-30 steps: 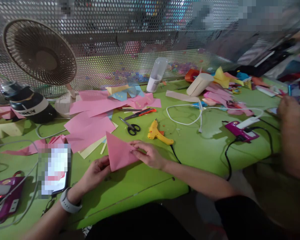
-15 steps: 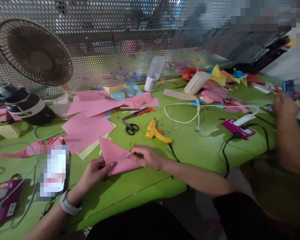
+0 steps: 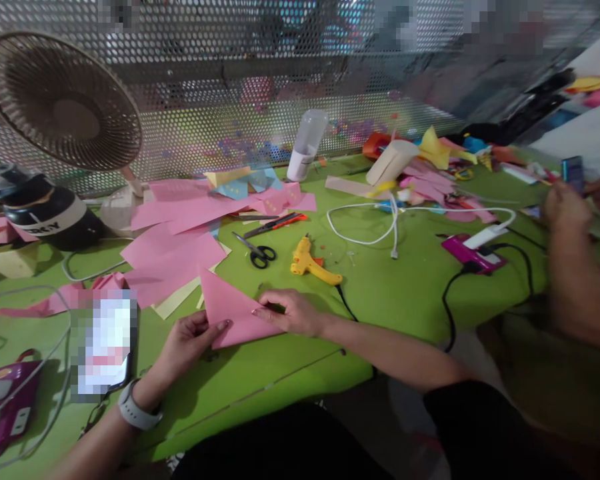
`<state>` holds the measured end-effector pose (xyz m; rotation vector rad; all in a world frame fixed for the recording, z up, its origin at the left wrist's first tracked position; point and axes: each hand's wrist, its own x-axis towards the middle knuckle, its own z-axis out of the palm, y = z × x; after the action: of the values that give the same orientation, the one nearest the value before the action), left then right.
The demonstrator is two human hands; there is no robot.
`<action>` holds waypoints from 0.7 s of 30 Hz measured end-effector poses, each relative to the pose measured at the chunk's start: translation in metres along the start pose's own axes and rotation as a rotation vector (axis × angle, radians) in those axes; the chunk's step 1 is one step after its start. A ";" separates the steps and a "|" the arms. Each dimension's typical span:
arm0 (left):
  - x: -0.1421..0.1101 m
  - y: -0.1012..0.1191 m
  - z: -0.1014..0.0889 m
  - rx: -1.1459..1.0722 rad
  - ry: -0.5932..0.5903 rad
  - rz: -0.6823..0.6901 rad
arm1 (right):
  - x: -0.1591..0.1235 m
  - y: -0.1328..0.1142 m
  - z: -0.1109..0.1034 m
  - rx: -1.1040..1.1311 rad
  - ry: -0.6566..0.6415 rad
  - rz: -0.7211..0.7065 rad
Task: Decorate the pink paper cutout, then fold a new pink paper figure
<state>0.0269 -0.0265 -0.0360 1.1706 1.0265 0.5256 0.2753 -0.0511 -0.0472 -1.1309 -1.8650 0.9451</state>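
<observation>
Between my hands is a folded piece of pink paper, its pointed corner up at the left. My left hand pinches its left edge, thumb on top. On the right side, my right hand grips the fold with thumb and fingers. Just beyond the paper lie a yellow glue gun, black-handled scissors and a cutter knife with an orange end. More pink sheets lie flat to the left, over pale yellow strips.
A phone lies left of my left hand, near a purple power strip. A fan and a black bottle stand at the back left. Another purple power strip with cords is at right, near another person's hands.
The pink paper's pointed corner stands slightly more upright, with both hands still on it. The whole view has shifted slightly. A yellow piece now shows near the white cable.
</observation>
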 end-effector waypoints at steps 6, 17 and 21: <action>0.002 -0.003 -0.003 0.043 -0.005 0.025 | 0.001 0.002 -0.001 -0.025 0.007 -0.042; 0.000 0.005 -0.004 0.139 0.052 0.005 | -0.007 -0.013 -0.090 -0.357 0.313 -0.344; 0.004 0.003 -0.009 0.180 0.036 -0.015 | -0.012 0.015 -0.219 -0.811 0.712 0.213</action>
<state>0.0217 -0.0177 -0.0348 1.3146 1.1306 0.4502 0.4748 -0.0120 0.0359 -1.8555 -1.5281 -0.2005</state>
